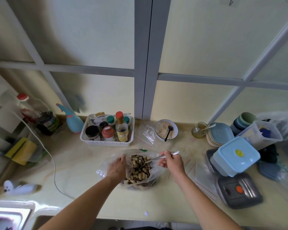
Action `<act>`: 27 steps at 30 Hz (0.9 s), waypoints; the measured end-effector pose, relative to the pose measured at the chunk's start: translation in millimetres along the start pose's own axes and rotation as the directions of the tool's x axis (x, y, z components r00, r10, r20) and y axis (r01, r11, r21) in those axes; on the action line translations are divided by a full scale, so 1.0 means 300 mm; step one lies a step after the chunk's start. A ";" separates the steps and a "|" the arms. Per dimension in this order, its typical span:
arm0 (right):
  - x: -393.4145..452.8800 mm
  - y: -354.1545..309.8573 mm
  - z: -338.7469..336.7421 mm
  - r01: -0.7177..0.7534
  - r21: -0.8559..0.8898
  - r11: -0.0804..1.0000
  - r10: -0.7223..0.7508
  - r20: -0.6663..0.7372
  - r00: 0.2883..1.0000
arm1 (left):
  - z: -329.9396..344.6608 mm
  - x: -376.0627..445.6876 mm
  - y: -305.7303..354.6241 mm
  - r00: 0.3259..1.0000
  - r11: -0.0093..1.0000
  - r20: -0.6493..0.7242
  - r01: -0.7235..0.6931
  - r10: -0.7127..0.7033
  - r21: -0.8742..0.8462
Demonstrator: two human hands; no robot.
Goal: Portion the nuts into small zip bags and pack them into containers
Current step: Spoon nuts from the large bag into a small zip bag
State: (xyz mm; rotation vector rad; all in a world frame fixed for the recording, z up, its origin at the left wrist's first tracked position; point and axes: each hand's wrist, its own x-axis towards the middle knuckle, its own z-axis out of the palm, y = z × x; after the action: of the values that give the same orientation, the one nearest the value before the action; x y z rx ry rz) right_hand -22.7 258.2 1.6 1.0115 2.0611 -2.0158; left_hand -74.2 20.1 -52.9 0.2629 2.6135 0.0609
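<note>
A: How far along is the portioning judged to be?

B: Barely begun. At six o'clock the big bag (136,170) of nuts (137,174) is held open by the left hand (117,167), fingers curled over its rim. A spoon (154,159) is pinched in the right hand (170,161), its bowl dipped among the nuts.

A: And the zip bags?

B: Empty ones (147,133) are seen flat at twelve o'clock. At three o'clock the containers (234,156) are lidded; nothing packed can be seen.
</note>
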 end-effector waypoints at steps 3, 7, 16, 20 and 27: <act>-0.016 -0.039 -0.012 0.052 -0.051 0.997 -0.051 0.017 0.999 | 0.002 0.007 0.018 0.998 0.993 -0.032 -0.051 0.048 -0.111; -0.021 -0.070 -0.024 0.095 -0.089 0.991 -0.093 0.024 0.995 | 0.012 0.003 0.034 0.996 0.980 -0.039 -0.082 0.076 -0.182; -0.110 -0.154 0.013 0.342 -0.295 0.892 -0.280 0.233 0.931 | 0.013 -0.015 0.083 0.960 0.900 -0.216 -0.247 0.177 -0.360; -0.172 -0.199 0.028 0.735 -0.427 0.527 -0.514 0.529 0.676 | 0.004 -0.020 0.097 0.928 0.825 -0.329 -0.320 0.175 -0.465; -0.188 -0.172 0.043 0.873 -0.353 0.337 -0.549 0.680 0.486 | -0.028 -0.022 0.087 0.900 0.753 -0.414 -0.365 0.134 -0.548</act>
State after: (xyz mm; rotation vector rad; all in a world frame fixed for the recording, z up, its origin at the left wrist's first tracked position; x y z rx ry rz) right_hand -9.7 228.9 72.3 -0.6597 2.8267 -1.1659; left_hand -68.1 44.4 -39.9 0.3951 2.7001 1.1421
